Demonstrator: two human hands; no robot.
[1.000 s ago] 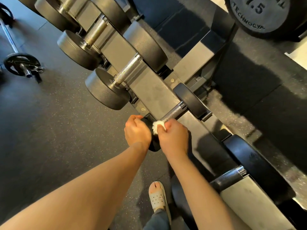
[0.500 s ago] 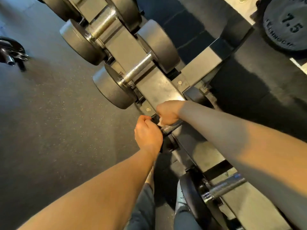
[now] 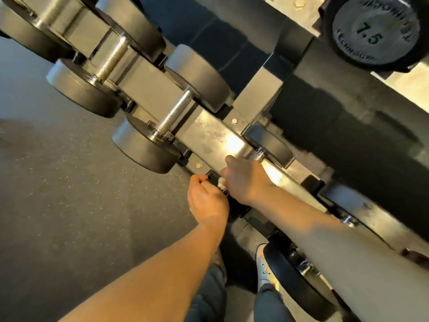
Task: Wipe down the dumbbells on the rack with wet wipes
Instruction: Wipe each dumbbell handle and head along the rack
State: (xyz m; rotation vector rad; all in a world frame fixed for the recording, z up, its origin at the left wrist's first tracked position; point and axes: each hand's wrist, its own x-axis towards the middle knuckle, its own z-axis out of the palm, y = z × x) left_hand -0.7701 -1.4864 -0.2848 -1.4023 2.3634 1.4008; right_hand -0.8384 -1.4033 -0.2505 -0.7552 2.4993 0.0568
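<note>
A small black dumbbell [image 3: 271, 145] lies across the grey rack rail [image 3: 209, 133]. Only its far head and a short piece of knurled handle show. My right hand [image 3: 246, 180] wraps the handle from above, and a white wet wipe [image 3: 221, 182] pokes out at the hand's near edge. My left hand [image 3: 206, 201] grips the dumbbell's near head, which it hides almost fully. Larger grey dumbbells [image 3: 148, 147] sit further left along the same rail.
A black weight marked 7.5 [image 3: 371, 31] sits at the upper right on a lower tier. Another black dumbbell head [image 3: 285, 270] lies near my right forearm. Dark speckled rubber floor [image 3: 69, 205] spreads to the left. My feet and trouser legs show at the bottom.
The camera has moved closer to the rack. My right hand has slid along the handle toward the near head, and the wipe now shows at its edge. My left hand keeps its grip.
</note>
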